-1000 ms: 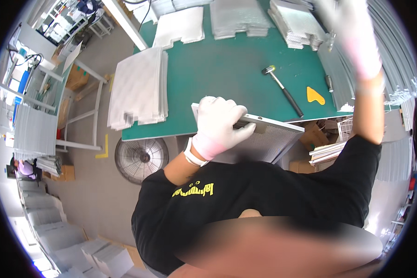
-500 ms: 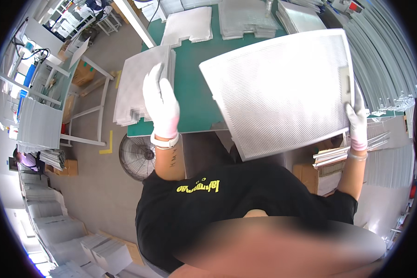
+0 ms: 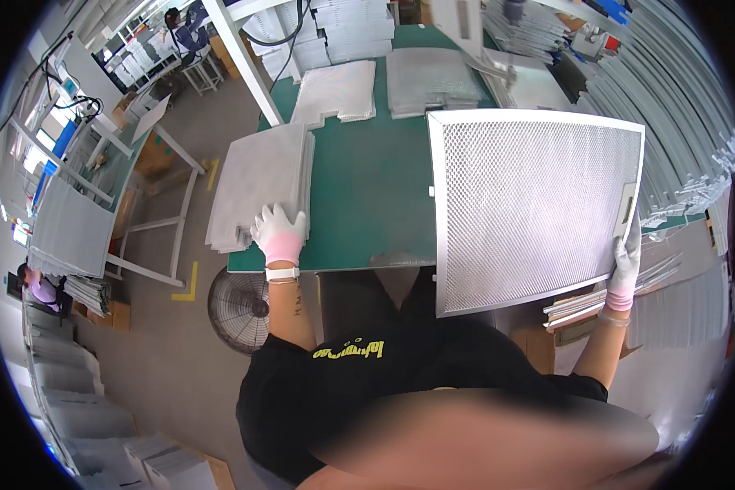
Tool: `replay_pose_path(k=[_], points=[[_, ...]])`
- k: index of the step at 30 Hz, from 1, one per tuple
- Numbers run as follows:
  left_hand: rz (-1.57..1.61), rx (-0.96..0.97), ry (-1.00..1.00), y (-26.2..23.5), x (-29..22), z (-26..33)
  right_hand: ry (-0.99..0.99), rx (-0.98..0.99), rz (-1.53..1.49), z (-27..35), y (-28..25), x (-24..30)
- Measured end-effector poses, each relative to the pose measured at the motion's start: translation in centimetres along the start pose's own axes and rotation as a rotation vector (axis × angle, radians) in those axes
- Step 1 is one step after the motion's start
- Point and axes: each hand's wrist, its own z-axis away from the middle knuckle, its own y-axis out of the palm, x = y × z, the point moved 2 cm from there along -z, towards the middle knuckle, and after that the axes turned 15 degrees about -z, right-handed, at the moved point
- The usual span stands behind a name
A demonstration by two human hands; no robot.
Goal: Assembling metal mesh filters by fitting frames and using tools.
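Note:
In my right hand (image 3: 625, 265) is a framed metal mesh filter panel (image 3: 539, 212), gripped at its lower right edge beside a small handle plate. The panel is tilted and hangs partly over the table's near edge. My left hand (image 3: 279, 233) rests on the near right corner of a stack of grey mesh sheets (image 3: 257, 167), its fingers apart and their tips on the top sheet. White gloves with pink cuffs cover both hands. Whether a sheet's edge is pinched under my left thumb is hard to see.
Behind on the green table (image 3: 367, 196) lie two more mesh stacks (image 3: 335, 88) (image 3: 433, 77). Many stacked frames (image 3: 670, 106) stand at the right. A floor fan (image 3: 238, 310) is below the table's left corner. Other people (image 3: 186, 37) (image 3: 45, 286) are farther off.
My left hand has come down from above the mesh stack onto its near corner. The panel has turned straighter and shifted right in my right hand. The whole view has tilted upward.

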Motion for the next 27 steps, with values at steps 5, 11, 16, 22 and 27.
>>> replay_pose_path(k=[5, 11, 16, 22, 27], points=[[0.047, -0.188, 0.063, -1.6, -0.9, 0.6, -0.023, 0.017, -0.009, 0.2, 0.3, 0.4], [0.798, -0.425, 0.441, -6.8, -4.5, 2.1, -0.040, -0.028, -0.069, 0.2, 0.0, -1.6], [1.896, 0.279, 0.763, -11.7, -12.3, 7.1, -0.069, 0.037, -0.099, 0.8, 3.9, -5.6], [2.100, 0.221, 0.932, -13.5, -10.9, 4.4, -0.059, 0.115, 0.027, -0.7, 10.3, -11.5], [2.248, 0.263, 1.065, -17.8, -10.7, 5.7, -0.081, 0.325, 0.206, -5.1, 19.5, -16.7]])
